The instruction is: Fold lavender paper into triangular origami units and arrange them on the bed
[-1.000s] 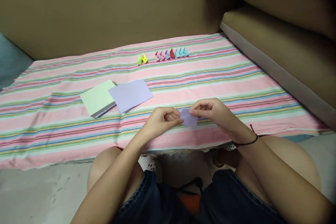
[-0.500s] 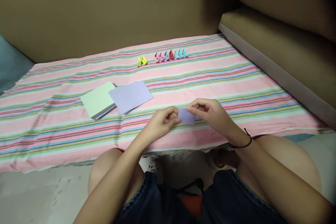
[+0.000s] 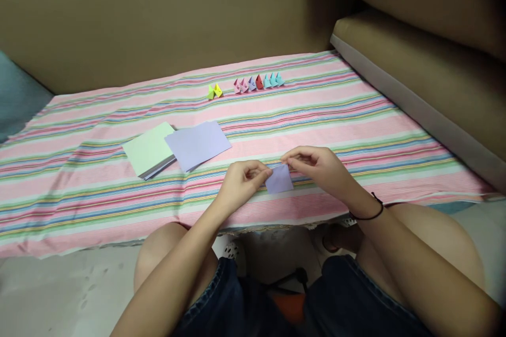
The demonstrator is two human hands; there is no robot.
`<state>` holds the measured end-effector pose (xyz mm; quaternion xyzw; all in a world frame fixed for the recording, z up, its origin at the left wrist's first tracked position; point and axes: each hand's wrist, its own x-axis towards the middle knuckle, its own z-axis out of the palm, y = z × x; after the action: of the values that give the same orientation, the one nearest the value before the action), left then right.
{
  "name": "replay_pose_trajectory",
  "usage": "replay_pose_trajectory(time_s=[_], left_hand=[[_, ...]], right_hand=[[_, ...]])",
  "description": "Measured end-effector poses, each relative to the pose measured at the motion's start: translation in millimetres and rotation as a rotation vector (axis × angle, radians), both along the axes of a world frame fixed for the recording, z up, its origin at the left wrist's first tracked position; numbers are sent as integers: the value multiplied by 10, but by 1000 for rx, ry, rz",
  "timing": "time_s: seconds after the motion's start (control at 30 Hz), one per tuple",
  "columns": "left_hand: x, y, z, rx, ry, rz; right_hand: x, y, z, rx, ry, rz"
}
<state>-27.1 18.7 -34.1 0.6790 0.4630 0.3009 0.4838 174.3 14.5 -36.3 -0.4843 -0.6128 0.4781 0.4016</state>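
Note:
A small lavender square of paper (image 3: 279,180) hangs between my two hands, just above the striped cloth close to its front edge. My left hand (image 3: 243,181) pinches the paper's upper left corner between thumb and fingertips. At the upper right corner, my right hand (image 3: 316,166) has thumb and forefinger closed on the edge. Larger lavender sheets (image 3: 198,143) lie to the left of my hands, partly over a stack of pale green and other paper (image 3: 149,148).
Small folded paper pieces stand farther back: a yellow-green pair (image 3: 214,91) and a row of pink, lavender, red and light blue ones (image 3: 259,82). Brown cushions (image 3: 419,79) are piled at the right. A brown backrest (image 3: 169,21) closes off the far side of the striped cloth (image 3: 98,189).
Both hands have shifted their hold to the upper corners of the small lavender paper. The paper has turned slightly and sits a little lower and farther left.

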Motion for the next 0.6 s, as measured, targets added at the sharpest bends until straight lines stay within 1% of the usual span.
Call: replay_pose_trajectory(time_s=[0.1, 0.17, 0.27, 0.4, 0.5, 0.6], left_hand=[[13, -9, -6, -27, -91, 76], [22, -14, -17, -30, -135, 111], [31, -17, -40, -10, -141, 131], [43, -15, -69, -5, -139, 109], [66, -18, -81, -59, -156, 76], [92, -25, -83, -124, -221, 70]], right_hand=[[-16, -3, -24, -97, 156, -30], [-46, -8, -71, -144, 184, -25], [-86, -6, -147, -163, 194, -51], [-94, -4, -169, -141, 263, -72], [-90, -23, -134, -71, 277, -67], [-97, -48, -107, -54, 257, -30]])
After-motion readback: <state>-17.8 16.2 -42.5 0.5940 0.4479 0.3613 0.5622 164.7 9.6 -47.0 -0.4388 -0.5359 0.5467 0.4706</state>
